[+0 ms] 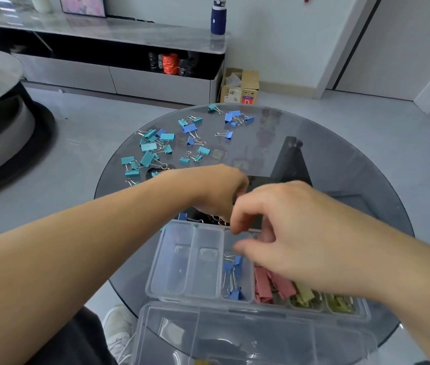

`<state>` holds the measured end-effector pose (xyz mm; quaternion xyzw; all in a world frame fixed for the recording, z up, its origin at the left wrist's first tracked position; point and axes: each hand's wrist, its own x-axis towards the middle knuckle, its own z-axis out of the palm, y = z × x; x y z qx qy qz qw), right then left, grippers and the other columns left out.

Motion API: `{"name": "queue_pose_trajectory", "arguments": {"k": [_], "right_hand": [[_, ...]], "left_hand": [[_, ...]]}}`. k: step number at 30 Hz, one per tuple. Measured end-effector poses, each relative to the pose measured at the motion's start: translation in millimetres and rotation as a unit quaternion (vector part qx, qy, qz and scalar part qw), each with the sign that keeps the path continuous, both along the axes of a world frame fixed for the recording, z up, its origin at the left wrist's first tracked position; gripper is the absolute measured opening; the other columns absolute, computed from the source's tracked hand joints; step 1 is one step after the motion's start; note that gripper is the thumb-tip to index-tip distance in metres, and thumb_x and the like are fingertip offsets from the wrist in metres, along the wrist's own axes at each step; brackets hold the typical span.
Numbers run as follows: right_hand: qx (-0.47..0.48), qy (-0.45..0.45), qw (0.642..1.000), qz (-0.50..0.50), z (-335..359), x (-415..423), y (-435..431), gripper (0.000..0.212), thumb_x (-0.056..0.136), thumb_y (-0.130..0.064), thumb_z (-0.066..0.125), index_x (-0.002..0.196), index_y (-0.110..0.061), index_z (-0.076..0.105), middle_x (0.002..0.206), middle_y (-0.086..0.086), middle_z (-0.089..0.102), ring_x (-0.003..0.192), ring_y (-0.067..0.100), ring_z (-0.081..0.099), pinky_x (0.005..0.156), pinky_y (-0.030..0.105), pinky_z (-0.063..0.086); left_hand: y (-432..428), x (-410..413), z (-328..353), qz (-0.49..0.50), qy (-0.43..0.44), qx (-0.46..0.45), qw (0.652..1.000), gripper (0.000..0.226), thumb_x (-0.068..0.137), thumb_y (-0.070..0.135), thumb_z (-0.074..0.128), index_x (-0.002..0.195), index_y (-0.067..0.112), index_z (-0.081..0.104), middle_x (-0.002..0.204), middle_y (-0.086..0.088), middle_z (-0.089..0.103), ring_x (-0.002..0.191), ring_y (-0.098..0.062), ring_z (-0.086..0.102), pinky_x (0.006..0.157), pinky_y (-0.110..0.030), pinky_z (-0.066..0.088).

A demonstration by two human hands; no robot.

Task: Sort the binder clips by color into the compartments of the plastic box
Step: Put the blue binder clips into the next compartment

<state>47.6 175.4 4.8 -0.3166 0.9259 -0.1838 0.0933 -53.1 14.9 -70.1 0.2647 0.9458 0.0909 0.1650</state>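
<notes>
Blue binder clips (232,275) lie in the third compartment from the left of the clear plastic box (154,267), with pink clips (264,283) and yellow-green clips (304,295) to their right. Above the blue ones hovers the right hand (282,233), fingers loosely curled, thumb and forefinger apart, nothing between. Past the box's far rim the left hand (221,191) curls downward, its grip hidden. Beyond the box, loose clips (156,148) scatter toward the far edge of the glass table (340,154).

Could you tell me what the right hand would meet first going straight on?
The right hand would probably meet the blue clips in the box below; depth is unclear.
</notes>
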Motion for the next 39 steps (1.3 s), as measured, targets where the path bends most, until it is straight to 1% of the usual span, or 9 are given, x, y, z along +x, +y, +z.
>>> {"name": "queue_pose_trajectory", "arguments": {"k": [4, 10, 13, 17, 23, 27, 31, 35, 39], "right_hand": [[-0.104, 0.019, 0.992, -0.062, 3, -17, 15, 0.013, 0.083, -0.039, 0.069, 0.073, -0.03, 0.066, 0.064, -0.035, 0.06, 0.06, -0.009, 0.058, 0.06, 0.003, 0.04], [-0.215, 0.037, 0.959, -0.184, -10, -59, 44, 0.017, 0.087, -0.032, 0.069, 0.074, -0.021, 0.071, 0.074, -0.004, 0.073, 0.064, 0.01, 0.065, 0.065, 0.032, 0.054], [-0.205, -0.005, 0.958, -0.201, -23, -69, 43, 0.018, 0.089, -0.029, 0.068, 0.074, -0.02, 0.071, 0.072, -0.005, 0.075, 0.053, 0.006, 0.058, 0.059, 0.03, 0.05], [-0.166, -0.017, 0.97, -0.177, -35, -76, 32, 0.019, 0.09, -0.033, 0.067, 0.074, -0.022, 0.071, 0.074, -0.003, 0.075, 0.057, 0.008, 0.061, 0.057, 0.026, 0.05], [-0.151, -0.032, 0.975, -0.162, -39, -92, 18, 0.018, 0.091, -0.031, 0.066, 0.074, -0.026, 0.07, 0.073, -0.007, 0.073, 0.063, 0.006, 0.064, 0.059, 0.024, 0.051], [-0.121, -0.036, 0.976, -0.178, -47, -130, 6, 0.017, 0.091, -0.023, 0.064, 0.075, -0.028, 0.069, 0.07, -0.01, 0.068, 0.06, 0.004, 0.061, 0.056, 0.022, 0.042], [-0.047, -0.026, 0.976, -0.211, -57, -199, -2, 0.029, 0.094, -0.008, 0.052, 0.109, -0.028, 0.067, 0.117, -0.002, 0.064, 0.101, 0.019, 0.061, 0.08, 0.032, 0.053], [0.013, -0.011, 0.979, -0.204, -63, -269, -6, 0.067, 0.09, 0.0, 0.047, 0.149, -0.03, 0.042, 0.151, 0.009, 0.043, 0.132, 0.031, 0.044, 0.089, 0.036, 0.048], [0.028, -0.042, 0.986, -0.157, -74, -317, -14, 0.079, 0.088, 0.001, 0.043, 0.156, -0.036, 0.027, 0.164, 0.006, 0.024, 0.147, 0.03, 0.028, 0.105, 0.037, 0.039]], "left_hand": [[-5, 1, 18, 0.044, -0.016, 0.042, 0.998, 0.019, 0.077, 0.02, 0.069, 0.068, 0.029, 0.056, 0.059, 0.008, 0.06, 0.054, -0.009, 0.057, 0.054, -0.023, 0.04], [-22, 48, 94, 0.037, -0.033, 0.163, 0.985, 0.009, 0.081, 0.02, 0.07, 0.082, 0.028, 0.071, 0.067, 0.01, 0.074, 0.052, 0.0, 0.068, 0.048, -0.007, 0.046], [-12, 87, 97, -0.011, -0.003, 0.069, 0.998, 0.007, 0.083, 0.038, 0.069, 0.08, 0.034, 0.065, 0.07, 0.026, 0.066, 0.057, 0.007, 0.063, 0.047, -0.01, 0.046], [9, 116, 70, 0.012, -0.003, -0.034, 0.999, 0.023, 0.085, 0.043, 0.067, 0.103, 0.029, 0.062, 0.087, 0.011, 0.063, 0.085, -0.013, 0.062, 0.073, -0.034, 0.057], [6, 116, 69, 0.047, -0.014, 0.017, 0.999, 0.023, 0.083, 0.051, 0.062, 0.097, 0.033, 0.055, 0.093, 0.011, 0.062, 0.084, -0.011, 0.06, 0.073, -0.035, 0.056], [-12, 61, 72, 0.138, 0.041, 0.105, 0.984, 0.006, 0.088, 0.034, 0.058, 0.084, 0.03, 0.06, 0.081, 0.01, 0.066, 0.069, -0.005, 0.06, 0.062, -0.025, 0.051], [-27, -36, 45, 0.224, 0.08, 0.064, 0.969, 0.029, 0.09, 0.02, 0.061, 0.119, 0.017, 0.062, 0.11, -0.002, 0.068, 0.093, -0.021, 0.064, 0.079, -0.032, 0.054], [-24, -118, 27, 0.254, 0.035, 0.017, 0.966, 0.087, 0.077, 0.046, 0.081, 0.144, 0.009, 0.04, 0.142, -0.014, 0.048, 0.118, -0.029, 0.054, 0.097, -0.042, 0.05], [-10, -172, 17, 0.214, 0.005, -0.016, 0.977, 0.093, 0.068, 0.056, 0.085, 0.136, 0.007, 0.043, 0.117, -0.015, 0.069, 0.085, -0.019, 0.062, 0.072, -0.033, 0.048]]}}
